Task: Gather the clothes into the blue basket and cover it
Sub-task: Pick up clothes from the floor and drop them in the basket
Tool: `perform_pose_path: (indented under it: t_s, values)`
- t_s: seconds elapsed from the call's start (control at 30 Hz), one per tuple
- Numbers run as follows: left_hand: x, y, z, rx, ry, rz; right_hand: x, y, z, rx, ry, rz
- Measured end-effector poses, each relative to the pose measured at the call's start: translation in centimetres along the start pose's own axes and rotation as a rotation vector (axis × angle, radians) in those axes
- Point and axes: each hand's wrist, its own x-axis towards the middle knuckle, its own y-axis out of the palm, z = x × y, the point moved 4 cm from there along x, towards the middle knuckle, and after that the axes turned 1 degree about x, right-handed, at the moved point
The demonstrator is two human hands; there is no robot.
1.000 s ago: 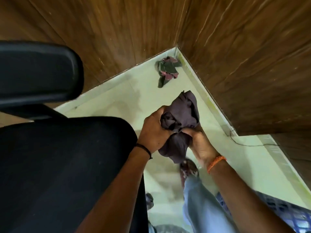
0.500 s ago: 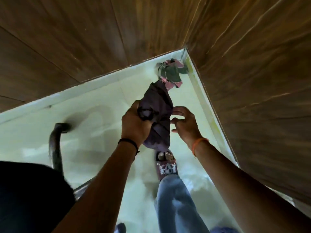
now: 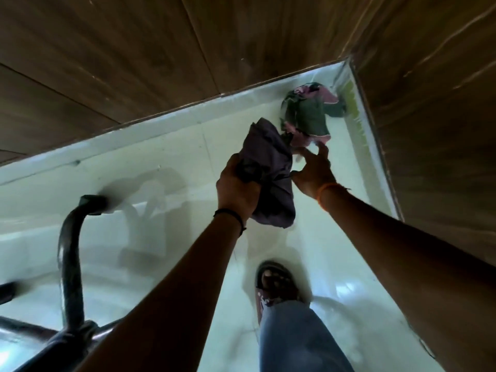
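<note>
My left hand (image 3: 237, 187) is shut on a bunched dark purple-grey cloth (image 3: 268, 167), held above the pale floor. A green and pink garment (image 3: 308, 114) lies crumpled on the floor in the corner where the two wooden walls meet. My right hand (image 3: 312, 170) is open with fingers spread, just below that garment and beside the purple cloth, holding nothing. The blue basket is not in view.
Brown wooden walls (image 3: 429, 130) close the corner at the top and right. A black chair base (image 3: 71, 264) with curved legs stands at the lower left. My foot in a sandal (image 3: 273, 283) is on the pale floor (image 3: 161, 157).
My right hand let go of the purple cloth and reached toward the corner garment. The view moved forward past the chair, and the corner is now closer.
</note>
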Motion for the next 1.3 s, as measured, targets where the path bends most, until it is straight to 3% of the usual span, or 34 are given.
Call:
perform_pose_path:
  t_s: [0.17,0.3,0.43,0.6,0.77,0.83,0.9,0.97,1.03,1.1,1.17,1.23,1.3]
  values:
    - [3.3,0.7,2.3,-0.048,-0.036,0.001,6.7,0.5,-0.7,-0.179,-0.034,-0.003]
    - [4.1,0.5,3.5,-0.050,-0.028,0.031,9.8,2.0,-1.8,-0.250,-0.004,0.138]
    - [3.6,-0.6,3.6,-0.102,-0.061,0.018,4.4,2.2,0.0,0.124,-0.116,0.077]
    - [-0.2,-3.3,1.9,-0.381,-0.161,-0.003,-7.5,-1.8,3.2,0.711,-0.004,-0.141]
    - [-6.7,-6.4,-0.9,-0.524,-0.207,0.052,-18.0,-5.5,7.5,0.951,0.032,-0.048]
    - [-9.5,-8.1,-2.4,-0.569,-0.247,0.138,-21.8,-7.2,9.5,0.935,-0.032,-0.004]
    - [-12.7,-9.8,-4.8,-0.581,-0.247,0.359,-25.1,-8.4,11.2,0.891,-0.087,0.037]
    - [-16.4,-12.2,-7.2,-0.508,-0.257,0.557,-28.9,-9.1,12.5,0.746,-0.087,0.036]
    - [-19.8,-15.0,-9.5,-0.407,-0.204,0.656,-32.4,-9.4,13.8,0.659,-0.059,-0.001]
    - [-22.5,-17.0,-11.2,-0.266,-0.038,0.654,-36.2,-9.7,15.1,0.712,-0.037,-0.023]
    - [-25.3,-19.4,-11.9,-0.083,0.060,0.538,-40.5,-10.1,17.0,0.672,-0.052,-0.107]
    - [-28.2,-21.6,-11.8,-0.067,0.082,0.463,-45.1,-10.5,18.7,0.509,-0.050,-0.273]
    - [-31.2,-23.5,-11.8,-0.096,0.127,0.505,-49.1,-11.0,19.6,0.461,-0.039,-0.443]
